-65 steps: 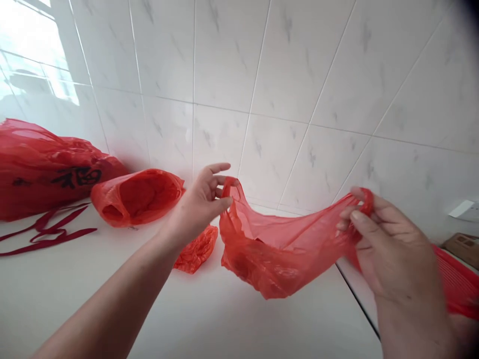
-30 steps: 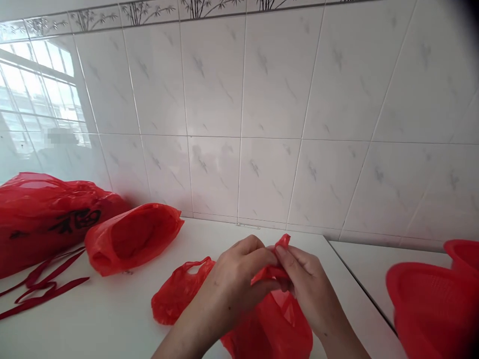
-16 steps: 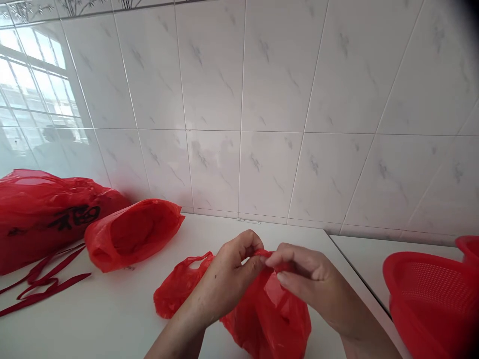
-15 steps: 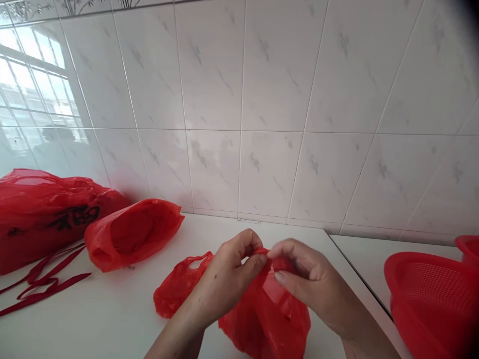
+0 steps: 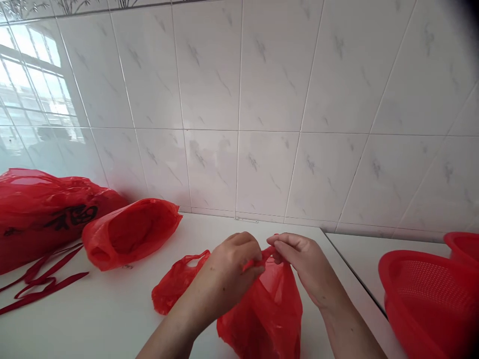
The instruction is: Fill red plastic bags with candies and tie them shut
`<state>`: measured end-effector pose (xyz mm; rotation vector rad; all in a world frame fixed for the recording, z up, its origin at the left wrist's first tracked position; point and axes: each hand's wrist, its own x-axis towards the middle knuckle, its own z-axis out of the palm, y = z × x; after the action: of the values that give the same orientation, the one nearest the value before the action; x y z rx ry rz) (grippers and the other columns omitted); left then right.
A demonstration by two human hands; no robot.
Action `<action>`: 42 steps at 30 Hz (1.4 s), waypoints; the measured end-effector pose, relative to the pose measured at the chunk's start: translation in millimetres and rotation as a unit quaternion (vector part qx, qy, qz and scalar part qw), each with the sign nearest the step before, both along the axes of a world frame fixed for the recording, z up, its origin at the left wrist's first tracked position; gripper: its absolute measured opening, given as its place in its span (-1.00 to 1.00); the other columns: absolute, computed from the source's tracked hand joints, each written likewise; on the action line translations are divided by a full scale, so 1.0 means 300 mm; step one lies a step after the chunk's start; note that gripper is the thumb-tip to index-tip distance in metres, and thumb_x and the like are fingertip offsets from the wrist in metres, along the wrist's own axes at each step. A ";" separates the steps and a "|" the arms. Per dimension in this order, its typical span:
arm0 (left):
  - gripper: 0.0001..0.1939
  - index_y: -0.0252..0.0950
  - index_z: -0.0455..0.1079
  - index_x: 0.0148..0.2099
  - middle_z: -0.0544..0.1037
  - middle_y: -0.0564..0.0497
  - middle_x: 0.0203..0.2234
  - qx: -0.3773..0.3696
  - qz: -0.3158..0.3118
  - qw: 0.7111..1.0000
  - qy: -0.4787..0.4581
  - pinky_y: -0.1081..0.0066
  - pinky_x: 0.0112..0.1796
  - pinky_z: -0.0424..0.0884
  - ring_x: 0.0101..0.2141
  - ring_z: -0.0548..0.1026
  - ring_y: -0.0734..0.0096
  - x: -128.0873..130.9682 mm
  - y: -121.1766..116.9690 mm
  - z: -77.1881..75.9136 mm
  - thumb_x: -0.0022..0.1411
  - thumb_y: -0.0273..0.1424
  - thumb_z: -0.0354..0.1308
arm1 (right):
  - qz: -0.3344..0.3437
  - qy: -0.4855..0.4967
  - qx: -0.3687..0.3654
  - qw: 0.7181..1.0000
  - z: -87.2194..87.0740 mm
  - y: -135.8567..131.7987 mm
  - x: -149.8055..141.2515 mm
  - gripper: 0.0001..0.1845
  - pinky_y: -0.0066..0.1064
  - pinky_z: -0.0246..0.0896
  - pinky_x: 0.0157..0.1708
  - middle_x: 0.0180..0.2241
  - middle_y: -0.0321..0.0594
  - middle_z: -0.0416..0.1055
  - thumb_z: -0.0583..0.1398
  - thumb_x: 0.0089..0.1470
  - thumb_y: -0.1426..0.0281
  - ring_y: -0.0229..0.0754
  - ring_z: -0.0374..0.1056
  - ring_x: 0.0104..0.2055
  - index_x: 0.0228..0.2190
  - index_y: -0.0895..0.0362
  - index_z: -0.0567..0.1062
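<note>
**Red bag pinched two-handed at top**

Left hand curls fingers onto the gathered plastic; right hand pinches it just beside, thumb to fingertips, likely for tension. Bag body is below both, over white counter; base out of frame.

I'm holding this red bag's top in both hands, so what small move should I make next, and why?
Perhaps draw your right hand gently away from your left hand: both grip the red bag, and the bunched strip between them could likely be pulled tighter. Whether it's knotted, I can't tell.
</note>
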<state>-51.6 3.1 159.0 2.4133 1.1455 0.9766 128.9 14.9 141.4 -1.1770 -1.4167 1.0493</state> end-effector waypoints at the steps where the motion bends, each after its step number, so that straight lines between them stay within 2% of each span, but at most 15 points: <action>1: -0.84 -0.27 0.23 -0.47 0.41 0.04 -0.37 0.021 -0.021 0.999 0.032 0.47 -0.40 0.21 -0.33 0.34 0.43 -0.002 -0.008 -0.003 0.12 -0.59 -0.01 | -0.029 -0.020 -0.009 0.999 -0.021 0.026 0.005 -0.66 -0.31 0.28 -0.30 -0.44 -0.24 0.46 0.16 0.02 0.21 -0.19 0.36 -0.38 -0.23 0.12 0.54; 3: -0.79 -0.29 0.15 -0.52 0.39 0.03 -0.38 0.046 -0.052 0.993 0.096 0.47 -0.38 0.20 -0.33 0.32 0.43 -0.012 -0.030 -0.013 0.08 -0.65 -0.02 | -0.090 -0.070 -0.012 0.993 -0.076 0.084 0.018 -0.68 -0.30 0.28 -0.32 -0.43 -0.22 0.48 0.12 0.01 0.28 -0.15 0.37 -0.37 -0.23 0.13 0.54; 7: -0.73 -0.30 0.02 -0.54 0.36 0.08 -0.46 0.035 -0.094 0.979 0.176 0.47 -0.42 0.16 -0.42 0.27 0.48 -0.046 -0.077 -0.054 0.08 -0.69 -0.04 | -0.173 -0.140 0.017 0.975 -0.211 0.194 0.055 -0.63 -0.29 0.23 -0.12 -0.18 -0.12 0.48 0.06 -0.03 0.42 -0.09 0.37 -0.12 -0.18 0.15 0.53; 11: -0.67 -0.31 -0.01 -0.58 0.31 0.13 -0.55 -0.067 -0.176 0.966 0.176 0.49 -0.53 0.08 -0.52 0.21 0.55 -0.076 -0.100 -0.099 0.00 -0.68 0.08 | -0.187 -0.150 0.016 0.971 -0.317 0.250 0.078 -0.60 -0.23 0.16 -0.04 -0.08 -0.04 0.42 0.07 -0.08 0.50 -0.01 0.31 -0.02 -0.18 0.18 0.52; 14: -0.69 -0.31 0.05 -0.57 0.33 0.13 -0.52 -0.160 -0.188 0.962 0.114 0.52 -0.52 0.11 -0.49 0.27 0.56 -0.094 -0.109 -0.115 -0.03 -0.69 0.11 | -0.183 -0.140 0.016 0.973 -0.349 0.264 0.084 -0.64 -0.20 0.10 0.01 -0.07 -0.02 0.40 0.07 -0.07 0.51 0.01 0.27 0.01 -0.22 0.20 0.52; 18: -0.82 -0.29 0.22 -0.47 0.38 0.10 -0.46 -0.269 -0.161 0.947 -0.067 0.52 -0.37 0.23 -0.40 0.32 0.52 -0.110 -0.095 -0.137 0.06 -0.56 0.17 | -0.128 -0.084 -0.001 0.988 -0.356 0.257 0.105 -0.57 -0.27 0.24 -0.14 -0.17 -0.07 0.44 0.07 0.06 0.35 -0.10 0.36 -0.15 -0.01 0.18 0.37; 21: -0.82 -0.29 0.22 -0.41 0.33 0.10 -0.47 -0.321 -0.138 0.909 -0.226 0.51 -0.43 0.27 -0.46 0.29 0.55 -0.106 -0.053 -0.164 0.17 -0.36 0.14 | 0.003 0.053 -0.072 0.996 -0.361 0.230 0.134 -0.44 -0.38 0.28 -0.32 -0.19 -0.11 0.45 0.08 0.11 0.13 -0.21 0.39 -0.30 0.09 0.12 0.24; 24: -0.77 -0.30 0.23 -0.38 0.40 0.01 -0.30 -0.338 -0.075 0.887 -0.305 0.52 -0.50 0.31 -0.46 0.35 0.54 -0.089 -0.012 -0.178 0.19 -0.26 0.13 | 0.189 0.157 -0.165 0.955 -0.366 0.197 0.148 -0.54 -0.42 0.23 -0.36 -0.23 -0.11 0.45 0.22 -0.01 0.12 -0.24 0.36 -0.35 -0.14 0.17 0.43; 26: -0.76 -0.31 0.24 -0.36 0.41 -0.06 -0.14 -0.354 -0.038 0.871 -0.340 0.54 -0.54 0.31 -0.46 0.39 0.56 -0.074 0.005 -0.178 0.19 -0.23 0.13 | 0.248 0.174 -0.188 0.934 -0.367 0.182 0.143 -0.58 -0.39 0.23 -0.28 -0.26 -0.10 0.45 0.29 -0.08 0.17 -0.20 0.37 -0.30 -0.24 0.20 0.48; 28: -0.74 -0.31 0.24 -0.35 0.41 -0.09 -0.08 -0.384 -0.027 0.840 -0.381 0.56 -0.55 0.31 -0.47 0.42 0.57 -0.059 0.018 -0.173 0.18 -0.22 0.14 | 0.251 0.200 -0.183 0.929 -0.367 0.178 0.131 -0.54 -0.35 0.20 -0.21 -0.25 -0.10 0.45 0.31 -0.10 0.17 -0.18 0.36 -0.26 -0.19 0.20 0.49; 30: -0.73 -0.30 0.23 -0.35 0.45 -0.10 -0.10 -0.416 -0.036 0.802 -0.428 0.56 -0.55 0.31 -0.46 0.46 0.54 -0.042 0.032 -0.171 0.17 -0.22 0.17 | 0.234 0.220 -0.163 0.933 -0.369 0.184 0.119 -0.53 -0.39 0.18 -0.30 -0.38 -0.18 0.45 0.29 -0.06 0.15 -0.25 0.32 -0.38 -0.16 0.19 0.50; 33: -0.75 -0.31 0.25 -0.35 0.49 -0.09 -0.16 -0.436 -0.050 0.751 -0.495 0.53 -0.49 0.38 -0.43 0.49 0.50 -0.013 0.062 -0.180 0.15 -0.26 0.20 | 0.208 0.250 -0.123 0.938 -0.369 0.197 0.108 -0.60 -0.50 -0.01 -0.51 -0.56 -0.31 0.36 0.25 -0.03 0.13 -0.40 0.07 -0.60 -0.26 0.17 0.53; 36: -0.81 -0.31 0.30 -0.34 0.50 -0.04 -0.26 -0.427 -0.043 0.714 -0.554 0.48 -0.37 0.44 -0.40 0.48 0.50 0.013 0.095 -0.198 0.14 -0.32 0.21 | 0.217 0.241 -0.087 0.942 -0.342 0.195 0.101 -0.64 -0.50 -0.19 -0.57 -0.61 -0.38 0.31 0.22 0.00 0.10 -0.43 -0.09 -0.64 -0.31 0.13 0.52; 39: -0.84 -0.31 0.33 -0.35 0.50 0.00 -0.35 -0.407 -0.031 0.696 -0.590 0.44 -0.27 0.45 -0.37 0.49 0.48 0.029 0.114 -0.212 0.14 -0.34 0.21 | 0.238 0.148 -0.064 0.958 -0.284 0.171 0.090 -0.55 -0.48 -0.20 -0.55 -0.69 -0.44 0.11 0.13 0.08 0.06 -0.39 -0.11 -0.62 -0.28 0.18 0.54; 42: -0.82 -0.31 0.33 -0.37 0.50 0.01 -0.34 -0.380 -0.019 0.704 -0.599 0.42 -0.23 0.44 -0.35 0.49 0.47 0.034 0.115 -0.212 0.11 -0.33 0.23 | 0.219 0.065 -0.057 0.972 -0.218 0.138 0.075 -0.48 -0.47 -0.14 -0.52 -0.69 -0.46 0.05 0.07 0.12 0.04 -0.38 -0.11 -0.60 -0.19 0.21 0.54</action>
<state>-41.3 37.7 95.4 0.7640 0.6880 1.3259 151.4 56.4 76.0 -0.8716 -1.5664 1.5026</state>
